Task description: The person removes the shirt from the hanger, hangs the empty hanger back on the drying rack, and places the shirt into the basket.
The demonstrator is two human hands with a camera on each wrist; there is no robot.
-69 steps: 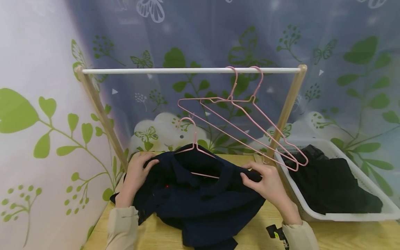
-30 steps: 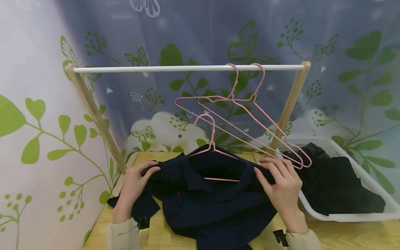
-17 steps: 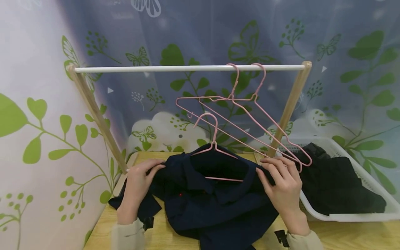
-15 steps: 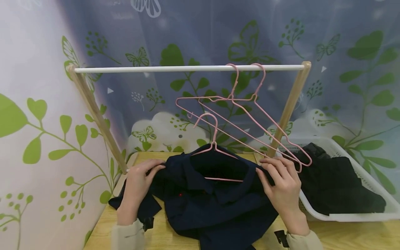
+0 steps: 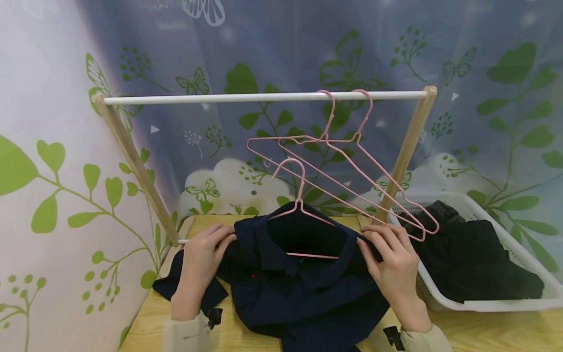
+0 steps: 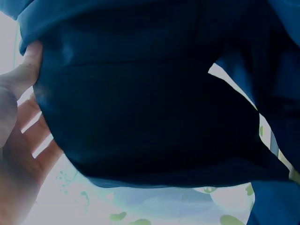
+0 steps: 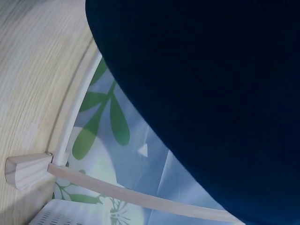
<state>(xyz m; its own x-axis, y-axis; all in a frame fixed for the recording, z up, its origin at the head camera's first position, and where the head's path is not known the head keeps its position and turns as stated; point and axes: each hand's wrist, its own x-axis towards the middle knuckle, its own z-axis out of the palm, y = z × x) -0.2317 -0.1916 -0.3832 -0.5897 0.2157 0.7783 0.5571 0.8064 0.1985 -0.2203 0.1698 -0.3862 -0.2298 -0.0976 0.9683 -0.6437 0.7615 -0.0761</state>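
Note:
A dark navy collared shirt [image 5: 303, 288] is held up above the wooden table, its collar facing the camera. Inside its neck sits a pink hanger [image 5: 301, 183], whose hook stands up out of the collar and whose lower bar shows in the opening. At one shoulder my left hand [image 5: 203, 264] pinches the cloth between thumb and fingers. The other shoulder is pinched by my right hand [image 5: 393, 266]. In the left wrist view, the thumb [image 6: 32, 58] lies on the near side of the cloth. Dark fabric fills much of the right wrist view, and no fingers show there.
Behind the shirt stands a rack with a white rod [image 5: 220, 98] and wooden legs. Two pink hangers [image 5: 327, 117] hang from the rod, close to my right hand. At the right, a white basket [image 5: 488, 306] holds dark clothes. A patterned curtain [image 5: 281, 44] hangs behind.
The shirt and its hanger have shifted right and been spread wider at the shoulders since the earliest frame. Most recently my left hand has moved slightly inward, and my right hand slightly left.

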